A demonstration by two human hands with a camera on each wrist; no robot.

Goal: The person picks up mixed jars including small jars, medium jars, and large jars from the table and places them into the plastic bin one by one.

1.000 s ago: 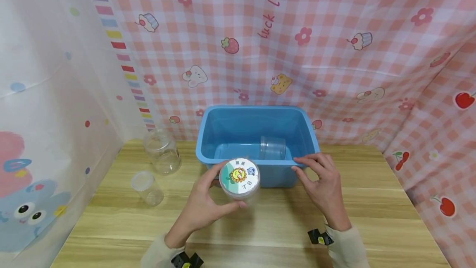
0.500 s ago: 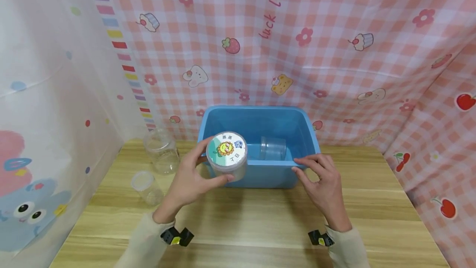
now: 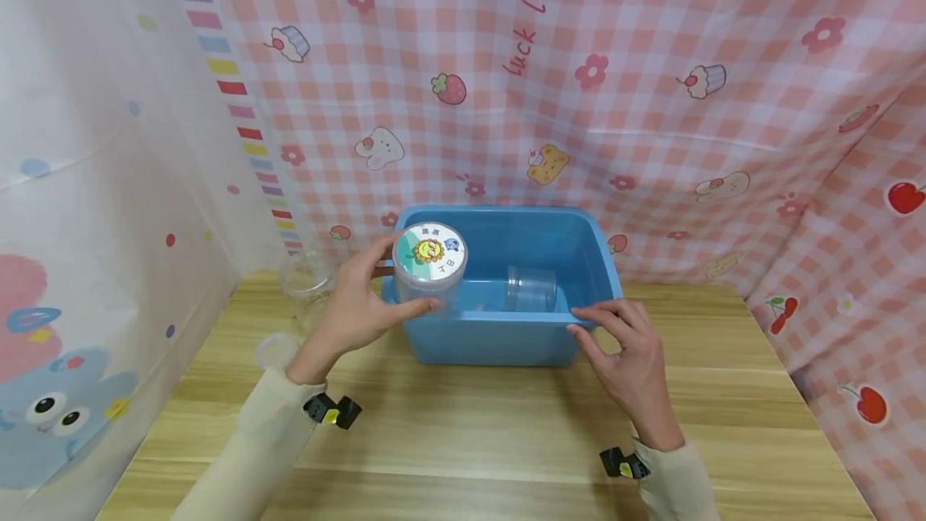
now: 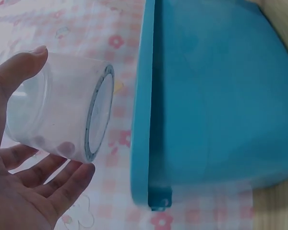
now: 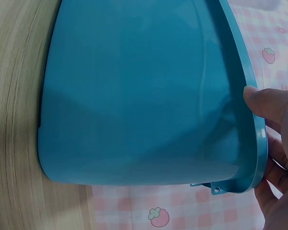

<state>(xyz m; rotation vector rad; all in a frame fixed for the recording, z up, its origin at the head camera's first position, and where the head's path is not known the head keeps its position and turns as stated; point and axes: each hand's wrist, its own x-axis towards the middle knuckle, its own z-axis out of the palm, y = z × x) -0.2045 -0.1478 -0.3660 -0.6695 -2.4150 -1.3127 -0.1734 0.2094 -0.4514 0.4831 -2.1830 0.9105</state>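
My left hand [image 3: 362, 296] grips a clear plastic jar [image 3: 428, 296] whose round lid [image 3: 430, 254] carries a sunflower label. The jar is held over the left part of a blue bin [image 3: 499, 342]; in the left wrist view the clear jar [image 4: 69, 105] shows its base toward the bin, apart from the rim. Thumb and fingers of my right hand [image 3: 628, 352] pinch the bin's front rim near its right corner. The right wrist view shows that thumb [image 5: 264, 101] on the rim's outer side. Inside the bin a clear plastic cup [image 3: 531, 288] lies on its side.
Left of the bin stand a larger clear jar [image 3: 305, 276] and a smaller clear container with a whitish lid [image 3: 276, 350], both partly hidden by my left arm. The wooden table [image 3: 463, 441] meets a pink checked cloth [image 3: 463, 143] behind the bin.
My left hand has carried the labelled jar up, left and away from me, from in front of the bin to over its left part. The right hand stays on the rim.
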